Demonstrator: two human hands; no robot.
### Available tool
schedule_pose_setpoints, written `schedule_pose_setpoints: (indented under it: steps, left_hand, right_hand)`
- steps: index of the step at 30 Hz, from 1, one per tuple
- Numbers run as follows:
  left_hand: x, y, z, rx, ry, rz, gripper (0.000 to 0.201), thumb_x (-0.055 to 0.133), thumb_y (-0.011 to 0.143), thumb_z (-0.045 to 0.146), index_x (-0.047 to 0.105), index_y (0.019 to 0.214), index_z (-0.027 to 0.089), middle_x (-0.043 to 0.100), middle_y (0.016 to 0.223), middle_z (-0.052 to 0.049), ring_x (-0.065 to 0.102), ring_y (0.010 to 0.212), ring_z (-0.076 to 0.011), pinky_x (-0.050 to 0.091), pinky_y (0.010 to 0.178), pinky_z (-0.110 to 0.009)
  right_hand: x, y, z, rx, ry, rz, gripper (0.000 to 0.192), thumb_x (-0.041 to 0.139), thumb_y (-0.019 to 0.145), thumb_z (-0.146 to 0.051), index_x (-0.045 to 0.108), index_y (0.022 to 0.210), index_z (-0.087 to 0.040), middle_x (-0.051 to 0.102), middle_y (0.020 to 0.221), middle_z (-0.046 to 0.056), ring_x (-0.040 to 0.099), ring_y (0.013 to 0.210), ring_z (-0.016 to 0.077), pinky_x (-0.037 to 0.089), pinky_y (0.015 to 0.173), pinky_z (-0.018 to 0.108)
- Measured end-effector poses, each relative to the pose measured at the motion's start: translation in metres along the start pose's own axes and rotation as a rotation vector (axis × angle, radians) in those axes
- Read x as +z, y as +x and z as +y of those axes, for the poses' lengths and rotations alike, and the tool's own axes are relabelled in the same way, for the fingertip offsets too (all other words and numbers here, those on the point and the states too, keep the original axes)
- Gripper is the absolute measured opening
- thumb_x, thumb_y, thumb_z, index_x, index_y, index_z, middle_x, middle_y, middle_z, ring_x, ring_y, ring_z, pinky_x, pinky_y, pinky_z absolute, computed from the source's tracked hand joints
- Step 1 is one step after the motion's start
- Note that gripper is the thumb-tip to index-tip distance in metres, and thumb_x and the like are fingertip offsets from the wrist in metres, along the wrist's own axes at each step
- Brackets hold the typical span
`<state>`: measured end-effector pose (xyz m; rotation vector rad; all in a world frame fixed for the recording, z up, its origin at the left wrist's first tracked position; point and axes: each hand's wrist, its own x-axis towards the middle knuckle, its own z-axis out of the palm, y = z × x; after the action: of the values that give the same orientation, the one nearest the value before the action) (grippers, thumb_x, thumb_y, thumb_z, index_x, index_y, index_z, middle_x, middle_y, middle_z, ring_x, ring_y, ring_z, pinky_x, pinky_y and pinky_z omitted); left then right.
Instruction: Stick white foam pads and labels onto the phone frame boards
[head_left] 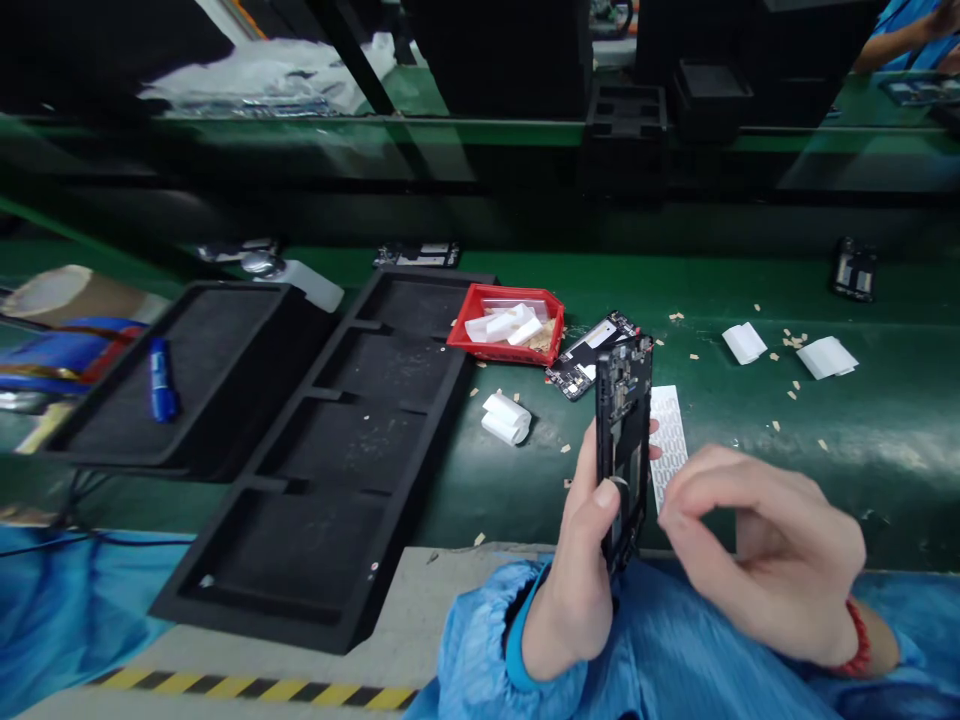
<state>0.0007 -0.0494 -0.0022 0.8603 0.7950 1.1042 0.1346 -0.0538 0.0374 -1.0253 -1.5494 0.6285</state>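
My left hand (581, 560) grips an opened smartphone (628, 400), tilted nearly on edge, its circuit board showing at the upper end. The thumb presses on its face. To the right, my right hand (765, 550) is closed in a pinch, thumb and forefinger together, apart from the phone; anything between the tips is too small to make out. Behind the phone lies a white sheet with rows of small printed shapes (670, 440), close to the right fingertips. A second opened phone (589, 355) rests on the green bench just beyond.
A red bin (506, 352) holds white strips. Left are a long black compartment tray (352, 420) and a black box with a blue marker (161, 380). A white paper roll (506, 418), folded papers (745, 343), tan scraps and another phone (853, 270) lie around.
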Motion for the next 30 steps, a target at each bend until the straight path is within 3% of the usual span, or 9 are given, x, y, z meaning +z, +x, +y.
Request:
schedule_pose_setpoints:
  steps: [6, 17, 26, 30]
  left_hand:
    - [0.002, -0.009, -0.005, 0.014, -0.008, 0.090, 0.047, 0.048, 0.098, 0.049, 0.062, 0.135, 0.025, 0.066, 0.137, -0.006, 0.049, 0.140, -0.0345, 0.034, 0.121, -0.052]
    - [0.004, -0.017, -0.012, 0.136, -0.060, 0.046, 0.051, 0.043, 0.101, 0.051, 0.052, 0.147, 0.030, 0.059, 0.149, -0.002, 0.047, 0.143, -0.0316, 0.035, 0.123, -0.048]
    - [0.006, -0.017, -0.021, 0.308, -0.073, 0.037, 0.048, 0.040, 0.102, 0.043, 0.054, 0.146, 0.029, 0.058, 0.149, -0.003, 0.052, 0.139, -0.0291, 0.040, 0.119, -0.044]
    - [0.008, -0.018, -0.022, 0.245, -0.109, 0.067, 0.052, 0.045, 0.097, 0.052, 0.060, 0.140, 0.025, 0.064, 0.140, -0.007, 0.056, 0.134, -0.0336, 0.041, 0.117, -0.051]
  right_hand:
    - [0.015, -0.007, -0.005, -0.007, 0.039, 0.004, 0.016, 0.062, 0.085, -0.005, 0.068, 0.094, -0.017, 0.067, 0.069, 0.000, 0.061, 0.060, 0.0102, 0.051, 0.053, 0.021]
    - [0.019, -0.002, -0.005, 0.007, 0.043, 0.034, 0.012, 0.064, 0.085, -0.006, 0.072, 0.089, -0.014, 0.070, 0.067, 0.001, 0.066, 0.061, 0.0094, 0.054, 0.056, 0.017]
    - [0.019, 0.000, -0.004, 0.257, 0.264, -0.027, 0.010, 0.068, 0.085, -0.010, 0.070, 0.081, -0.018, 0.075, 0.070, -0.003, 0.068, 0.060, 0.0058, 0.055, 0.059, 0.009]
    - [0.019, 0.001, -0.007, 0.233, 0.266, -0.042, 0.011, 0.065, 0.085, -0.009, 0.069, 0.080, -0.017, 0.073, 0.069, -0.002, 0.066, 0.059, 0.0062, 0.055, 0.060, 0.011]
